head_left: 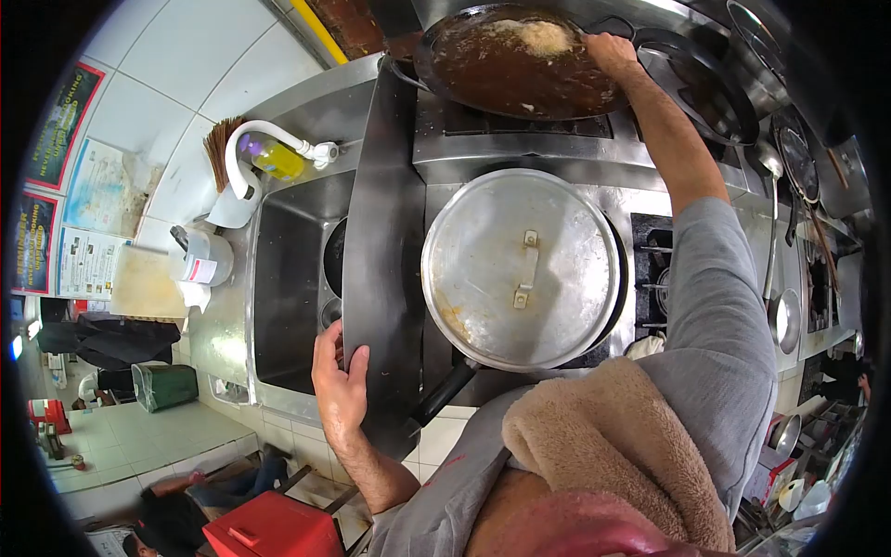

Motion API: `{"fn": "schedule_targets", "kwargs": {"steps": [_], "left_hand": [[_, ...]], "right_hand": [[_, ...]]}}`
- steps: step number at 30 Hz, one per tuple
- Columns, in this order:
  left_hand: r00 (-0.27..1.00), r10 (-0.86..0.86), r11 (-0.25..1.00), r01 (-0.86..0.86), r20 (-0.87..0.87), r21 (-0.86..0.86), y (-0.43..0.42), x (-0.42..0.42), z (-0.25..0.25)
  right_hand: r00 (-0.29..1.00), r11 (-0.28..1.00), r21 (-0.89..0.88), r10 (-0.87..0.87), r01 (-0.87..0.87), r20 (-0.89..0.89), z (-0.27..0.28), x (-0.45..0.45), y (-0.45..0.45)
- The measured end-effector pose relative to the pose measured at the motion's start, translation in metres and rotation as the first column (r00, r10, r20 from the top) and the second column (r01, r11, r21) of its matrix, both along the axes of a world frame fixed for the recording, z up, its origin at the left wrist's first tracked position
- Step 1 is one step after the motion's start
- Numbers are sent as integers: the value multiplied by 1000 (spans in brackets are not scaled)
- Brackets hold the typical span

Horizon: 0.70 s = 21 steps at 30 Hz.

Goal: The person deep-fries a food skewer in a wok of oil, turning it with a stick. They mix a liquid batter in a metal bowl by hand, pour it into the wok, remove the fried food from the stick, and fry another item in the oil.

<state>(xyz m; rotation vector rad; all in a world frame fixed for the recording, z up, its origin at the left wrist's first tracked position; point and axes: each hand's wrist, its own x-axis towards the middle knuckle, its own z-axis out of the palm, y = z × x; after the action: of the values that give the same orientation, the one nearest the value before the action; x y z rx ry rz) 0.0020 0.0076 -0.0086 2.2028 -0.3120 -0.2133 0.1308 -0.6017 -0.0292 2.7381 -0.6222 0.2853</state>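
Head view: with the left hand [342,379] half-open, thumb spread, at a flat grey steel partition [379,232] and the right hand [610,58], grip obscured, placed at a wide round dark-metal pan's [534,116] rim on the steel stove [520,150], brown liquid [506,74] could be spilled by uneven tugging.

I have a lid [483,251] in the middle, with a pan [425,70] behind it. On my left a panel [382,232] divides it from the sink [297,241], the bottle [278,161] standing behind the basin. On my right I see a burner [656,269], then a ladle [773,232].
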Motion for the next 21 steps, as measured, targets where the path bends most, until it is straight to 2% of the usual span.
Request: {"fn": "schedule_targets", "kwargs": {"steps": [6,8,13,21], "left_hand": [[999,-21,1000,20,36,22,2,-1,-1],[983,-24,999,19,182,30,4,-1,-7],[980,-20,1000,18,198,13,3,-3,-6],[976,-39,999,37,216,17,3,-6,-3]], "right_hand": [[999,999,42,9,-7,-30,13,-35,17],[999,998,56,25,-22,-44,15,-47,24],[989,993,69,103,-96,-103,27,-82,47],[972,992,112,77,-53,-224,56,-130,86]]}}
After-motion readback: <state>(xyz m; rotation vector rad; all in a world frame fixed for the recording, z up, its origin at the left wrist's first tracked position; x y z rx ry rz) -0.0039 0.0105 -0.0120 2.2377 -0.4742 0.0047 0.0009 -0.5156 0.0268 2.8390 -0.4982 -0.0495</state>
